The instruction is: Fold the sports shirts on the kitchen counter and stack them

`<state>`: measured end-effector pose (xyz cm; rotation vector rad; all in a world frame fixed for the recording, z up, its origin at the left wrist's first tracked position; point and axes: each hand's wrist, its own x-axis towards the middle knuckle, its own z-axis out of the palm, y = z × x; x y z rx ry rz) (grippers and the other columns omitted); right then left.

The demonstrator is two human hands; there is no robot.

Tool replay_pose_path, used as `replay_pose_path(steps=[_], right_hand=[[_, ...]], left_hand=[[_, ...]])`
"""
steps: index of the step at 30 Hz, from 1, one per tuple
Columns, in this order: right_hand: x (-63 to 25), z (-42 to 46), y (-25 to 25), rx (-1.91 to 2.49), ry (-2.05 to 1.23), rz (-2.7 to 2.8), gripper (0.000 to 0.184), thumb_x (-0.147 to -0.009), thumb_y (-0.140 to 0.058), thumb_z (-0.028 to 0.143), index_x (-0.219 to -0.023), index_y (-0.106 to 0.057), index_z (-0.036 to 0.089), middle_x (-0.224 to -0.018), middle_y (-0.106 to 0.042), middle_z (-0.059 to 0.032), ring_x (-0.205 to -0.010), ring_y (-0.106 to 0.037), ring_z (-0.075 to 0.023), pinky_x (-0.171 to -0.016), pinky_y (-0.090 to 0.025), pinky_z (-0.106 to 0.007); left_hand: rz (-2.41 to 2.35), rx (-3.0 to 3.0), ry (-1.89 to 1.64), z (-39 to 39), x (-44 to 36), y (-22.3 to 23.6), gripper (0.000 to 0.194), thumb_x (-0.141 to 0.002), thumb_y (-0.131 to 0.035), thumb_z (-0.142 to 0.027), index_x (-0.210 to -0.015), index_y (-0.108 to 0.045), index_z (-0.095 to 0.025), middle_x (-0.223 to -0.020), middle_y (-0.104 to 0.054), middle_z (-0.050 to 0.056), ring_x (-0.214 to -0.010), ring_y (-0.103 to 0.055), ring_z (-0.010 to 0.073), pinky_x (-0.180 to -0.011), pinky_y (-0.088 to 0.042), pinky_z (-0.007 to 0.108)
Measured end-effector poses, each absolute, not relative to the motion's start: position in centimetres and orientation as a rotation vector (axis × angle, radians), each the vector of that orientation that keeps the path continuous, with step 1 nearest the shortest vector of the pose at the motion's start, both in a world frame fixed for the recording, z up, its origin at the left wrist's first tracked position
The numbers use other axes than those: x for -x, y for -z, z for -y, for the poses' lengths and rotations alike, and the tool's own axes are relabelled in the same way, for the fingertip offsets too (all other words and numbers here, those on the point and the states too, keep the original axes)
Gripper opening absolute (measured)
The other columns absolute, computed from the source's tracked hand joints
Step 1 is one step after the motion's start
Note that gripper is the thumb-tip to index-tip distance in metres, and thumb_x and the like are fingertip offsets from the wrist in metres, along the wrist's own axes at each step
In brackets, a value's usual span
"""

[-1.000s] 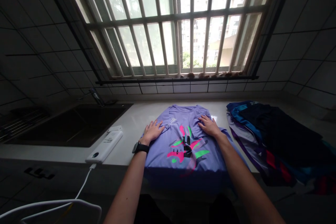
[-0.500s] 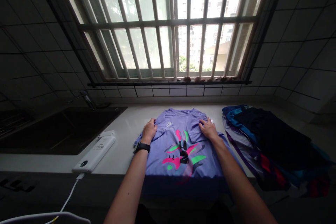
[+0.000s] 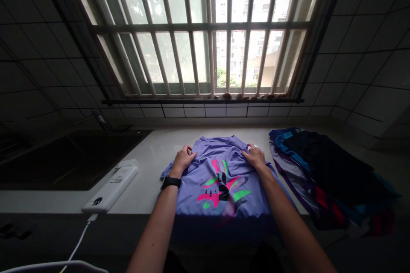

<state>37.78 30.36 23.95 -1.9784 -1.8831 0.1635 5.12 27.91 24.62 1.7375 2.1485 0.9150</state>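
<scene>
A white stone countertop (image 3: 144,149) lies beneath a barred window (image 3: 205,30). A black sink (image 3: 70,158) lies left of the left-hand fingers, and a heap of dark multicoloured sportswear (image 3: 329,175) lies right of the right-hand fingers. A lavender printed T-shirt (image 3: 195,192) lies flat directly under both hands. The left hand (image 3: 182,160), with a black wristwatch (image 3: 171,182), and the right hand (image 3: 255,157) rest at its shoulders, fingers curled narrowly, bunching the cloth. A white power bank (image 3: 110,190) lies left of the left-hand fingers, near the shirt.
</scene>
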Motion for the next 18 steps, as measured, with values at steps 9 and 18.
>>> replay_pose_path(steps=[9, 18], right_hand=[[-37.50, -30.10, -24.45, 1.989, -0.198, 1.946, 0.032, -0.094, -0.053, 0.029, -0.121, -0.068, 0.020, -0.114, -0.077, -0.0134, -0.113, -0.070, -0.0288, -0.095, -0.047, -0.035], [-37.66, -30.56, -23.77, 1.921, -0.148, 1.896, 0.023, -0.092, -0.055, 0.026, -0.110, -0.068, 0.019, -0.119, -0.071, -0.0144, -0.112, -0.066, -0.0265, -0.089, -0.046, -0.031]], left_hand=[[-1.981, -1.856, -0.834, -27.81, -5.35, -24.47, 0.037, -0.081, -0.071, -0.023, -0.117, -0.061, -0.022, -0.108, -0.077, 0.009, -0.106, -0.074, 0.0252, -0.095, -0.055, 0.034], [-1.877, -1.901, -1.083, -27.84, -5.44, -24.27, 0.041, -0.066, -0.054, 0.001, -0.100, -0.056, -0.022, -0.101, -0.071, 0.005, -0.102, -0.070, 0.0208, -0.094, -0.054, 0.033]])
